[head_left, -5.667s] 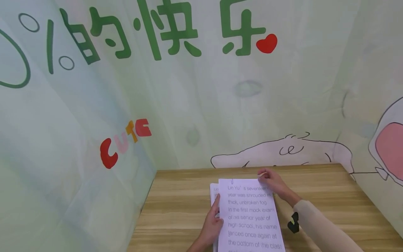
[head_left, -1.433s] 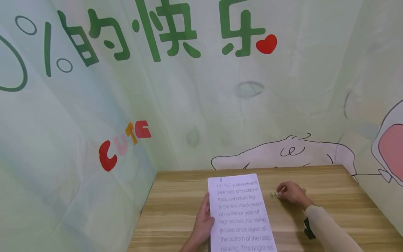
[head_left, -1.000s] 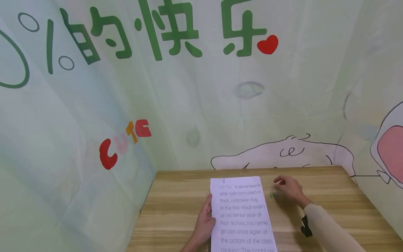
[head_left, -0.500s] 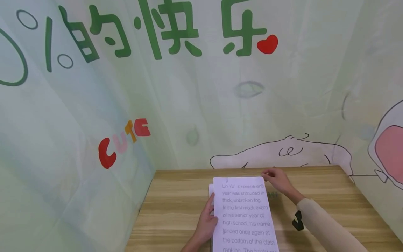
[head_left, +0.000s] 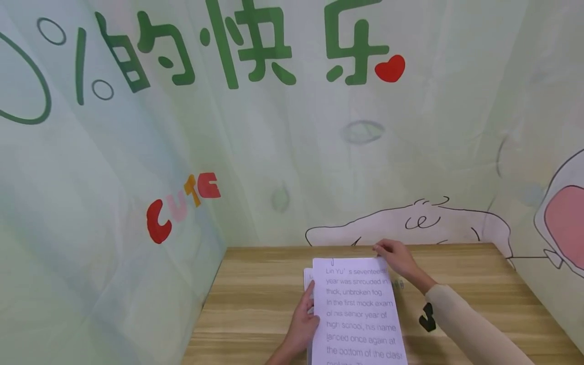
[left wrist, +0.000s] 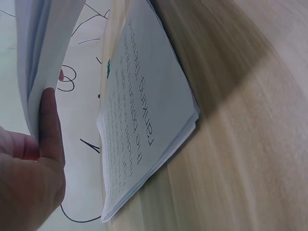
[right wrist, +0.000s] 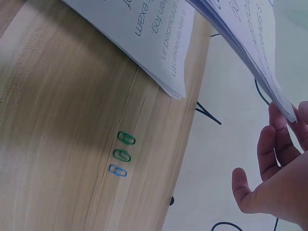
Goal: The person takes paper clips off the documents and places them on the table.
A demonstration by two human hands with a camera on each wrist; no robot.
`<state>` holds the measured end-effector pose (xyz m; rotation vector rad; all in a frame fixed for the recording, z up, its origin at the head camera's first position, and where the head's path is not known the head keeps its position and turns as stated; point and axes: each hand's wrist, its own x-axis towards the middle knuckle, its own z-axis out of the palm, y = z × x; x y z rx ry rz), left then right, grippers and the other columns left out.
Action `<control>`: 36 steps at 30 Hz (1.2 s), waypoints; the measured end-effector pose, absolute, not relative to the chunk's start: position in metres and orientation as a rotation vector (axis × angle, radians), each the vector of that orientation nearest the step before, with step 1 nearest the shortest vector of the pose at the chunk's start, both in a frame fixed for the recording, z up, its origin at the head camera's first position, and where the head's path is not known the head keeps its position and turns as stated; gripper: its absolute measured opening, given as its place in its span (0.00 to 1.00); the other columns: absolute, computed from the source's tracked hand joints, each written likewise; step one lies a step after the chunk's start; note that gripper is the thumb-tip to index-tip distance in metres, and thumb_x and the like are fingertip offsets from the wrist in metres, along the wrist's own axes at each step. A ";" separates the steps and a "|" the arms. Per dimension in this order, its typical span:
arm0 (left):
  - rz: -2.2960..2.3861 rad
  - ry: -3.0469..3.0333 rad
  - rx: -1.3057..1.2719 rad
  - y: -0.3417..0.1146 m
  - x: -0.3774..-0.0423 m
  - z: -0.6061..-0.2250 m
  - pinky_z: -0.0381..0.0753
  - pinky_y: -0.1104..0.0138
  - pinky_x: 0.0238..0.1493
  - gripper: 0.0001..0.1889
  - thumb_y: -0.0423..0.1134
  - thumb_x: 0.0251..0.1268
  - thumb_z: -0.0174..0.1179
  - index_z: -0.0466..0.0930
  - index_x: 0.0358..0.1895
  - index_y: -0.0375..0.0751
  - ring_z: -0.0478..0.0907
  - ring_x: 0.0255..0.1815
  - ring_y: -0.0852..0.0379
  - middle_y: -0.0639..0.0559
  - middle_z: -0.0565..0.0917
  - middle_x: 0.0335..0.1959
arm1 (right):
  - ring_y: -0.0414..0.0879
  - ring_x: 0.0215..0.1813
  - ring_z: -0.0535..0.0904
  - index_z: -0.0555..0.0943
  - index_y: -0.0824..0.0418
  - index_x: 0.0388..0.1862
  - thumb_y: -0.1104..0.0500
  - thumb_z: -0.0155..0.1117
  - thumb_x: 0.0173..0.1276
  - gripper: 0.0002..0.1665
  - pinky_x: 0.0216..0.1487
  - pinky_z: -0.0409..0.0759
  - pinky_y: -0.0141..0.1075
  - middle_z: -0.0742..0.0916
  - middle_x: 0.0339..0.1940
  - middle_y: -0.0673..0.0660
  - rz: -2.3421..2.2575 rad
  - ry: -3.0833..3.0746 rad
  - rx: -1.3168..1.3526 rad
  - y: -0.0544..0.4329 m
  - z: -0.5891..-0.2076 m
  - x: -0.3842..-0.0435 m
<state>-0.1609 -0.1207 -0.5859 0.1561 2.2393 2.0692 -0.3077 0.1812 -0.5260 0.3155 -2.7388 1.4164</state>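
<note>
A sheaf of printed white paper [head_left: 358, 314] is held up off the table, tilted. My left hand [head_left: 300, 324] grips its left edge, thumb on the front. At its upper right corner my right hand [head_left: 402, 261] pinches the sheets, as the right wrist view also shows. A paper clip [head_left: 332, 262] sits on the top edge toward the left. Beneath, a second stack of printed sheets [left wrist: 149, 96] lies on the table, mostly hidden in the head view. To its right lie two green paper clips [right wrist: 126, 138] and a blue paper clip [right wrist: 118, 170].
The wood-grain table [head_left: 255, 299] ends at a printed fabric backdrop [head_left: 274, 152], which also stands along both sides. A black piece [head_left: 427, 318] hangs at my right wrist.
My right hand has left the paper clips on the table and come up to the sheaf's upper right corner. The sheaf has shifted right, baring the lower stack's left edge. My left hand keeps its grip.
</note>
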 end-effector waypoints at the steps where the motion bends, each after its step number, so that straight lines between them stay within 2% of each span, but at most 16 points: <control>1: 2.066 2.245 0.155 -0.120 -0.161 -0.586 0.89 0.67 0.45 0.49 0.17 0.64 0.50 0.46 0.88 0.46 0.86 0.49 0.49 0.31 0.78 0.65 | 0.49 0.45 0.82 0.86 0.67 0.53 0.56 0.58 0.83 0.16 0.48 0.79 0.40 0.89 0.48 0.65 1.413 -2.737 0.329 0.180 -0.525 -0.307; 7: 2.090 2.226 0.176 -0.116 -0.160 -0.585 0.88 0.68 0.43 0.49 0.16 0.63 0.50 0.48 0.88 0.48 0.86 0.48 0.49 0.32 0.78 0.64 | 0.48 0.42 0.81 0.86 0.66 0.52 0.55 0.60 0.81 0.16 0.45 0.78 0.39 0.90 0.43 0.62 1.396 -2.757 0.354 0.176 -0.521 -0.307; 13: 2.119 2.200 0.197 -0.113 -0.160 -0.584 0.88 0.68 0.42 0.49 0.15 0.62 0.49 0.48 0.88 0.47 0.87 0.49 0.45 0.30 0.78 0.65 | 0.49 0.42 0.82 0.85 0.64 0.56 0.54 0.60 0.81 0.17 0.46 0.78 0.39 0.89 0.45 0.64 1.412 -2.798 0.344 0.173 -0.515 -0.309; 19: 2.115 2.191 0.237 -0.110 -0.158 -0.583 0.89 0.67 0.43 0.49 0.15 0.63 0.49 0.48 0.88 0.46 0.87 0.49 0.44 0.27 0.76 0.68 | 0.49 0.41 0.80 0.85 0.64 0.57 0.54 0.63 0.80 0.17 0.43 0.77 0.39 0.89 0.42 0.59 1.424 -2.811 0.355 0.167 -0.511 -0.310; 28: 2.099 2.185 0.255 -0.104 -0.156 -0.582 0.88 0.69 0.43 0.47 0.16 0.65 0.48 0.49 0.88 0.47 0.88 0.49 0.45 0.29 0.77 0.67 | 0.53 0.45 0.84 0.86 0.59 0.53 0.53 0.66 0.77 0.14 0.45 0.80 0.39 0.90 0.44 0.58 1.409 -2.814 0.478 0.152 -0.510 -0.309; 36: 2.114 2.173 0.248 -0.096 -0.158 -0.583 0.89 0.67 0.43 0.48 0.16 0.64 0.49 0.50 0.87 0.49 0.88 0.49 0.45 0.30 0.77 0.67 | 0.45 0.42 0.83 0.86 0.57 0.51 0.54 0.67 0.76 0.11 0.45 0.81 0.39 0.90 0.42 0.54 1.332 -2.834 0.552 0.144 -0.503 -0.309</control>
